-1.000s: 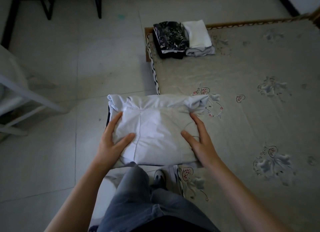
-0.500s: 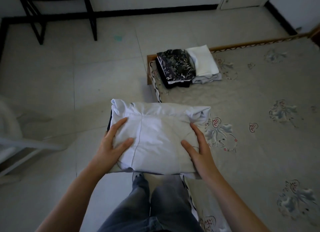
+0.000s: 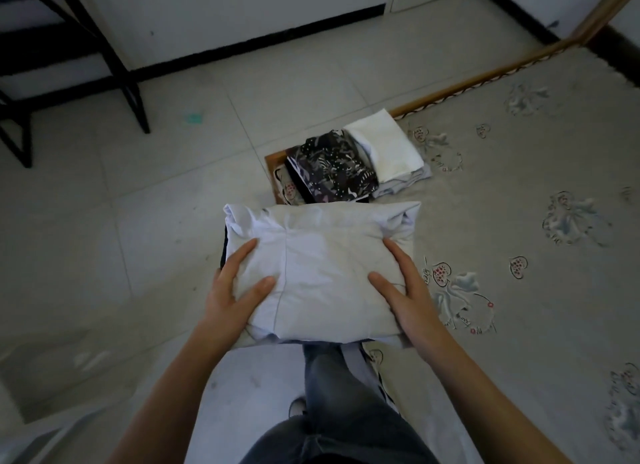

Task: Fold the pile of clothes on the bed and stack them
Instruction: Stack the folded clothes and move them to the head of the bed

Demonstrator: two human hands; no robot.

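A folded white garment (image 3: 325,266) is held up in front of me, over the bed's left edge. A dark layer shows under its left side. My left hand (image 3: 235,290) grips its left side, thumb and forefinger on top. My right hand (image 3: 405,290) grips the right side the same way. The remaining fingers of both hands are hidden under the cloth. Just beyond the bundle, at the corner of the bed (image 3: 519,255), a folded dark patterned stack (image 3: 332,167) lies beside a folded white stack (image 3: 384,145).
The bed's wooden rim (image 3: 485,75) runs along the far side. Tiled floor (image 3: 156,238) lies to the left, with a black-framed piece of furniture (image 3: 131,93) at the far left by the wall. My jeans-clad legs (image 3: 332,411) stand at the bed's edge.
Both hands have carried the white bundle forward toward the two stacks at the bed corner, which now lie just past its far edge. The grip looks unchanged.
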